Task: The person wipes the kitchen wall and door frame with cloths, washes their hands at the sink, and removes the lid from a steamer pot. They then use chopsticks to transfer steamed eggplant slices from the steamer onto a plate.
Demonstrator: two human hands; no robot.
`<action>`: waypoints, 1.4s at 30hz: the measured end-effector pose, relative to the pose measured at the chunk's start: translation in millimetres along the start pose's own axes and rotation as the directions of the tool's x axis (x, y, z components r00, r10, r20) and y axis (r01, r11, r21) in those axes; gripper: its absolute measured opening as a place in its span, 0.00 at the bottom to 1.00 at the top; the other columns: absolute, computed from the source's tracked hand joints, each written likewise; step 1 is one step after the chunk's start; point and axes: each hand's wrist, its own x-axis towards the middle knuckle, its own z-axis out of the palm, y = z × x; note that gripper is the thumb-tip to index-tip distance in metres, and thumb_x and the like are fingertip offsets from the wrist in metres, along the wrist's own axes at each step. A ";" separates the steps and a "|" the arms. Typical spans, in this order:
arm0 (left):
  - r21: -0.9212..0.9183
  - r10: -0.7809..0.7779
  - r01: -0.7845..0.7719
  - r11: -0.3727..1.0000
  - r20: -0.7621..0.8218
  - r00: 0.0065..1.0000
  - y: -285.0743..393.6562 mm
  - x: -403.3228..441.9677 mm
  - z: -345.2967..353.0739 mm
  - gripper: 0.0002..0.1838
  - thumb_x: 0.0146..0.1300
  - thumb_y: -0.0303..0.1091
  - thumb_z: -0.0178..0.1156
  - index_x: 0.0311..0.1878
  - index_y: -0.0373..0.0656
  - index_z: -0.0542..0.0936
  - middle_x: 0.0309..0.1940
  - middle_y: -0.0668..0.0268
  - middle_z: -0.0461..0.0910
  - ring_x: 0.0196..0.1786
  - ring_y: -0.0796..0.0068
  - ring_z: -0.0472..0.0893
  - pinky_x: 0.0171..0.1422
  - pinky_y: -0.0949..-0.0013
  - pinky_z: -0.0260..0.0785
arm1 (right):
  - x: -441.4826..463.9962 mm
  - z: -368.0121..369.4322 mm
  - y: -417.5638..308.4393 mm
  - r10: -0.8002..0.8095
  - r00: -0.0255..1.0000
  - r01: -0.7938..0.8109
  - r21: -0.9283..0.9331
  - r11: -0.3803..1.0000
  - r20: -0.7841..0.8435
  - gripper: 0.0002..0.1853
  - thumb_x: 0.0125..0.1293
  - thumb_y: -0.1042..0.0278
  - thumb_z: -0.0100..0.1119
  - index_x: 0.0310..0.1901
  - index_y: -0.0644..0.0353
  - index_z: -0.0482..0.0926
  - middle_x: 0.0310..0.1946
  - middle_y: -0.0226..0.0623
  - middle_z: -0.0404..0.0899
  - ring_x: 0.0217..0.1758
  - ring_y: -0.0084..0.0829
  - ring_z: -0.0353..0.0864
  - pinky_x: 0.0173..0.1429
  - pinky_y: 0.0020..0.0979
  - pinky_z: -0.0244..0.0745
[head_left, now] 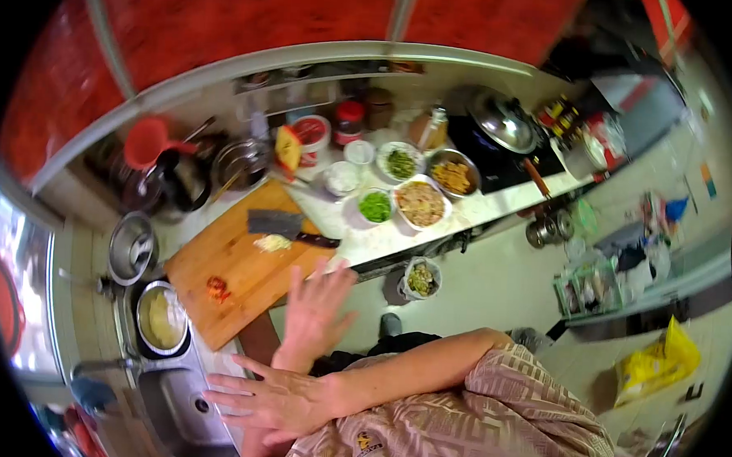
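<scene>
My left hand [317,310] is raised by the near edge of the wooden cutting board [205,262], fingers spread and holding nothing. Crossing over my left forearm, my right hand [277,398] is open too, its fingers pointing toward the sink [182,412]. On the board lies a cleaver [275,223], its dark handle toward the right edge. Beside the blade is a small pile of pale chopped pieces, perhaps garlic [272,243]. Chopped red pieces, perhaps chili [217,288], sit nearer the board's left side.
Right of the board stand bowls of chopped greens [375,206], meat [420,204] and brown-orange food [451,177]. A lidded pan [505,127] rests on the stove. A metal bowl with pale yellow food [163,318] sits by the sink. A lined bin [421,278] stands on the floor.
</scene>
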 end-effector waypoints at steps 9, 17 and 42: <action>0.194 -0.471 0.644 0.740 -0.533 0.703 -85.9 -105.2 -6.4 0.23 0.59 0.29 0.67 0.57 0.30 0.77 0.52 0.48 0.80 0.57 0.50 0.79 0.65 0.54 0.67 | -442.0 -285.5 15.7 0.633 0.124 -0.973 -0.218 -0.072 -0.764 0.40 0.59 0.60 0.69 0.71 0.61 0.63 0.74 0.54 0.56 0.80 0.51 0.48 0.79 0.50 0.47; 0.123 -0.382 0.522 0.844 -0.546 0.746 103.2 111.3 10.7 0.17 0.56 0.30 0.67 0.48 0.34 0.83 0.48 0.48 0.83 0.52 0.49 0.82 0.56 0.55 0.74 | -565.8 -470.8 -23.6 0.337 0.128 -0.876 -0.266 -0.403 -0.933 0.33 0.58 0.63 0.70 0.63 0.67 0.71 0.63 0.60 0.68 0.66 0.56 0.67 0.71 0.51 0.59; -0.237 0.160 -0.165 0.958 -0.040 0.986 461.5 461.9 190.0 0.24 0.57 0.31 0.63 0.58 0.40 0.79 0.62 0.51 0.74 0.70 0.47 0.66 0.76 0.50 0.52 | -812.3 -465.3 -162.6 -0.086 -0.393 -0.781 0.382 -0.494 -0.915 0.25 0.69 0.67 0.57 0.66 0.61 0.69 0.46 0.44 0.76 0.48 0.40 0.75 0.54 0.38 0.74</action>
